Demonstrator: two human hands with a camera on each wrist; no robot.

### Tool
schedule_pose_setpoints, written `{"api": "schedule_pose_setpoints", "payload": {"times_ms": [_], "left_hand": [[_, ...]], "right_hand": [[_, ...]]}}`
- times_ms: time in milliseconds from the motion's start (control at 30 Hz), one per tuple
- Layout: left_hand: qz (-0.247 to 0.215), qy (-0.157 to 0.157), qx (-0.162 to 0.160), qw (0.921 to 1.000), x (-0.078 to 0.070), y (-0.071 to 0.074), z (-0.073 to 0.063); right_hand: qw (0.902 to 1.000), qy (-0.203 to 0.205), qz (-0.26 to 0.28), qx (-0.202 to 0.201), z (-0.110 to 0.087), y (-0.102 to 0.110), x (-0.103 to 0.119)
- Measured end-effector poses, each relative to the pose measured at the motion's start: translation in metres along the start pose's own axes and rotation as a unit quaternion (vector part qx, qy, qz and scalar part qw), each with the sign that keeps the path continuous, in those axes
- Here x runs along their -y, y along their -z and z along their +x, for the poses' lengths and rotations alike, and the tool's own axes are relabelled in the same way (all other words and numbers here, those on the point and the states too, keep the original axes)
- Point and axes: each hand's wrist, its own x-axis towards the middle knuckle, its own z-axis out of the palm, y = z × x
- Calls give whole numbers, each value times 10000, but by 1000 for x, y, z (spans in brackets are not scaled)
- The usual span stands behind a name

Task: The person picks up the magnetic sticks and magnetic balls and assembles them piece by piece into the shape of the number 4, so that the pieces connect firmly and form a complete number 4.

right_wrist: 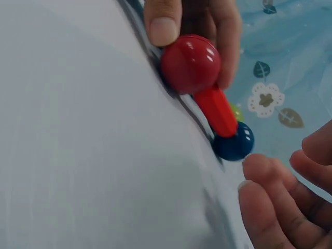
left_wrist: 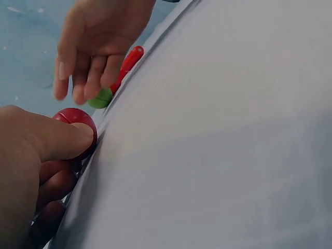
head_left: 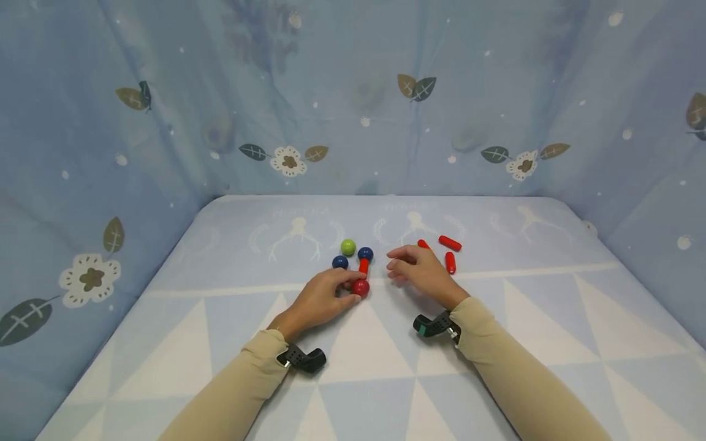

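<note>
My left hand (head_left: 320, 299) pinches a glossy red ball (head_left: 361, 288) between thumb and fingers, low over the cloth. A red rod (head_left: 364, 266) runs from this ball to a dark blue ball (head_left: 365, 253) at the far end, the pieces lined up like a dumbbell. In the right wrist view, the red ball (right_wrist: 191, 64), rod (right_wrist: 217, 111) and blue ball (right_wrist: 234, 142) appear in one line. My right hand (head_left: 421, 272) hovers to the right of them, its fingers loosely bent and holding nothing.
Another blue ball (head_left: 340, 262) and a green ball (head_left: 348, 247) lie just beyond my left hand. Loose red rods (head_left: 450, 244) lie beyond my right hand, one partly hidden by it. A patterned cloth (head_left: 364, 349) covers the table; a blue curtain (head_left: 353, 122) hangs behind it.
</note>
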Motion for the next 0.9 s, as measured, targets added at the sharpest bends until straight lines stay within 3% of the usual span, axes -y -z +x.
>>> {"api": "schedule_pose_setpoints", "payload": {"times_ms": [200, 367, 533, 700, 900], "left_hand": [[29, 0, 52, 10000, 1, -3, -3], [48, 80, 84, 9999, 3, -3, -3], [78, 282, 14, 9996, 1, 1, -5], [109, 183, 46, 9998, 0, 3, -6], [2, 222, 148, 9996, 2, -1, -6]], "right_hand": [[9975, 600, -142, -338, -15, 27, -10], [9952, 757, -108, -617, -25, 51, -17], [9933, 499, -284, -1006, -24, 71, -20], [9887, 6, -458, -1430, -24, 86, -33], [9850, -581, -769, -1431, -29, 92, -47]]}}
